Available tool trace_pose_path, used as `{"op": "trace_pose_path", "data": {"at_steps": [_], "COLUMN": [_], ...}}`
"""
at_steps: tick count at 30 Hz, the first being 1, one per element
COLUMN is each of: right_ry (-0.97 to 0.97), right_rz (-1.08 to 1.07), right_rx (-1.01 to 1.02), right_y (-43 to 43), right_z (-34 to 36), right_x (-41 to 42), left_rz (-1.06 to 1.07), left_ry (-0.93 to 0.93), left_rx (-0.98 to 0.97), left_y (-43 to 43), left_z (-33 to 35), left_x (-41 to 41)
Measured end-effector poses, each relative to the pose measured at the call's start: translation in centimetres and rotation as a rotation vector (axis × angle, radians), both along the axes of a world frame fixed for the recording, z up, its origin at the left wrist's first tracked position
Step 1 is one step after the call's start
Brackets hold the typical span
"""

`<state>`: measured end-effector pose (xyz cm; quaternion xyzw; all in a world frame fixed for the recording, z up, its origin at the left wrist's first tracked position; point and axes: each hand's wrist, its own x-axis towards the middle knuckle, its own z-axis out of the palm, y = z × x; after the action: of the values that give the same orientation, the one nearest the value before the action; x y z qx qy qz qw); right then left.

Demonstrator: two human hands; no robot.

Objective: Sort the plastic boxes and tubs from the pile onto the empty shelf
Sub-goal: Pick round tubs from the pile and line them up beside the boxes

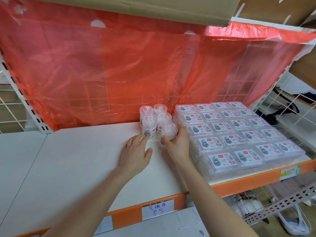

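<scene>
Head view. The shelf (85, 159) carries two sorted groups. Flat clear boxes (239, 132) fill its right end in a tight grid, stacked more than one deep, from back edge to front edge. Just left of them, near the back edge, stands a cluster of upright tubs (154, 115).

The right grip (177, 144) is closed round the held tub (169, 132) at the front of the cluster, beside the boxes. Whether its base touches the shelf cannot be told. The left grip (135, 154) lies flat with straight fingers. Its fingertips touch the front-left tub (148, 132), and it holds nothing.

Judgement: box sorting looks well advanced and tub placement is in progress. The pile is out of view, so the remainder cannot be told.

The shelf is white board with an orange front edge bearing a handwritten price label (157, 211). A red plastic sheet (102, 74) hangs across the back, and cardboard (136, 7) sits overhead.
</scene>
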<state>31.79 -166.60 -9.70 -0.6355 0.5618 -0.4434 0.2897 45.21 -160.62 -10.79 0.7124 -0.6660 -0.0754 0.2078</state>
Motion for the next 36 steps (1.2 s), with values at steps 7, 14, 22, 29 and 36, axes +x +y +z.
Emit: {"op": "trace_pose_path", "data": {"at_steps": [7, 14, 22, 29, 36], "right_ry": [0.003, 0.080, 0.496, 0.621, 0.705], "right_rz": [0.018, 0.039, 0.092, 0.431, 0.751], "right_rx": [0.011, -0.066, -0.528, -0.416, -0.369], "right_y": [-0.3, 0.2, 3.6, 7.0, 12.1], "right_z": [-0.1, 0.5, 3.0, 2.6, 2.2], "right_x": [0.0, -0.2, 3.5, 11.5, 20.6], "left_rz": [0.026, 0.050, 0.105, 0.317, 0.571], "left_ry": [-0.014, -0.037, -0.083, -0.127, -0.069], "left_rx": [0.020, 0.040, 0.008, 0.006, 0.027], "left_y": [0.6, 1.2, 3.1, 8.9, 16.7], "left_z": [0.0, 0.2, 1.1, 2.6, 3.0], "left_x": [0.6, 1.5, 3.8, 10.1, 18.0]}}
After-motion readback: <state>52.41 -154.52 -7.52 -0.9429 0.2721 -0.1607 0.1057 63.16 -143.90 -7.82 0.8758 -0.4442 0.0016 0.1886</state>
